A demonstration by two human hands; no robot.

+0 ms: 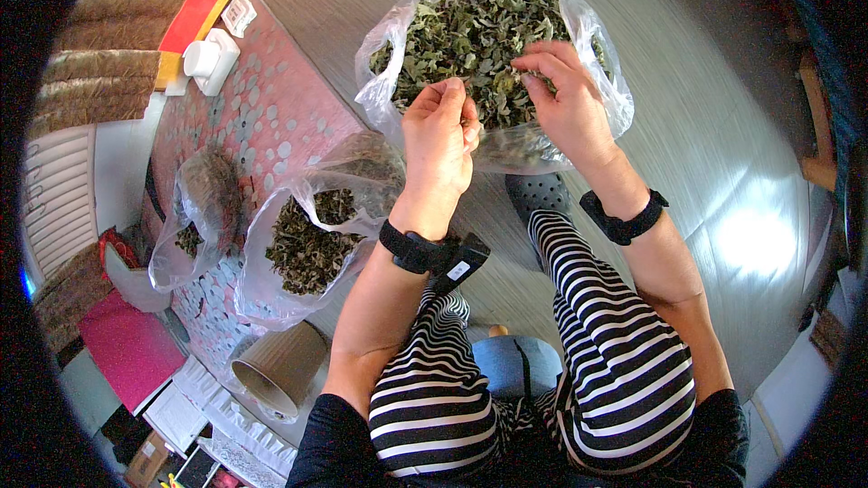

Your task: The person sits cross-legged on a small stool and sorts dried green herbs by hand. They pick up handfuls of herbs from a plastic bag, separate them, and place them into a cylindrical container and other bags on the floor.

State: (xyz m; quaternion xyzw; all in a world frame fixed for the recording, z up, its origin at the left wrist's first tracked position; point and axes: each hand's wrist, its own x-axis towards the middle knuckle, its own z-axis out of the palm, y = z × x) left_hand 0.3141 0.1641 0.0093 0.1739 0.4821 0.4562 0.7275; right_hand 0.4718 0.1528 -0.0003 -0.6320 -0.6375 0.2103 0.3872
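A large clear plastic bag [614,102] stands wide open on the floor, filled with dried green leaves [475,34]. Over its near left side is my left hand [444,125], thumb and fingertips pinched on a small dark bit, probably a leaf piece. My right hand [566,98] hovers over the right part of the leaves, its fingers curled and slightly blurred; whether something is between thumb and index finger cannot be told. Both wrists wear black straps. Left of my left forearm, a second plastic bag [254,285] holds darker dried leaves [312,244].
A third plastic bag [163,257] with plant matter lies further left on a pink patterned mat [271,95]. A beige ribbed bin [281,362] lies tipped near my left elbow. A blue round stool [515,359] is between my legs. White devices [213,61] stand at the upper left.
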